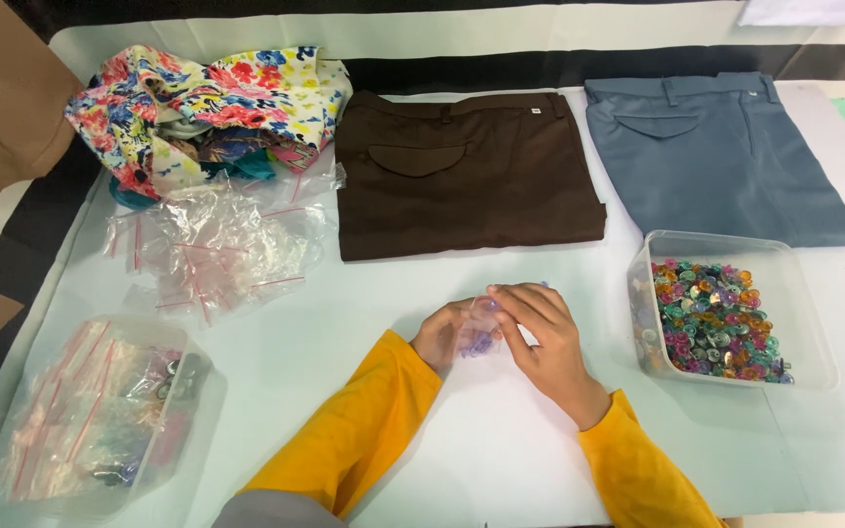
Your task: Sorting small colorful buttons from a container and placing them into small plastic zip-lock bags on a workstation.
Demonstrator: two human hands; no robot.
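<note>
Both hands meet at mid-tabletop (501,460): left hand (447,334) and right hand (543,337) w/ fingers curled shut on a small clear bag (482,330), thin crinkly plastic w/ purple bits inside; its long axis can't be told, too crumpled & covered. Right of them, a clear rectangular plastic tub (814,332) of shiny multicolour buttons (716,321). Behind: folded brown trousers (462,176), matte; blue-grey trousers (726,156); loose zip bags (212,249), glossy.
</note>
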